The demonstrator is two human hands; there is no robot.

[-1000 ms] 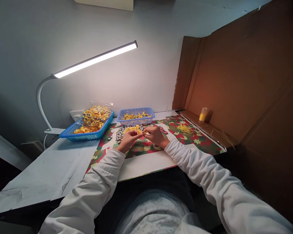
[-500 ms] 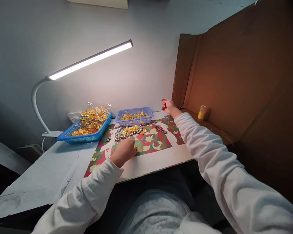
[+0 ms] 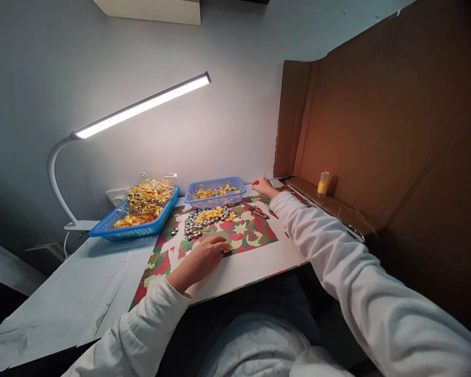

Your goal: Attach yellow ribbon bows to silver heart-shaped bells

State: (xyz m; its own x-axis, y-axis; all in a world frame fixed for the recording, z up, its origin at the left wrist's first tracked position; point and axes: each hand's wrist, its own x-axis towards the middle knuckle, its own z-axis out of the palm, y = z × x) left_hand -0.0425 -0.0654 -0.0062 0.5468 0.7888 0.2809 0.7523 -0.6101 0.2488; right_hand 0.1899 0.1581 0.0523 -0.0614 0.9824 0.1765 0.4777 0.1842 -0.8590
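Observation:
My left hand (image 3: 204,256) rests on the patterned mat (image 3: 255,233) with its fingertips closed on a small yellow piece (image 3: 226,249), holding it against the mat. My right hand (image 3: 262,186) is stretched to the back of the table, just right of the small blue basket (image 3: 215,200). Its fingers are pinched together, and anything between them is too thin to see. A pile of silver beads (image 3: 195,226) with yellow pieces (image 3: 214,213) on top lies between the two hands.
A larger blue tray (image 3: 141,231) with a bag of yellow pieces and beads stands at the back left, under a white desk lamp (image 3: 141,104). Small red clippers (image 3: 259,212) lie on the mat. A yellow spool (image 3: 322,184) stands by the cardboard screen (image 3: 377,131) at the right.
The hands, together over the pile a second ago, have parted. My right hand swung up and back, then came down by the basket. My left hand moved nearer with the yellow piece.

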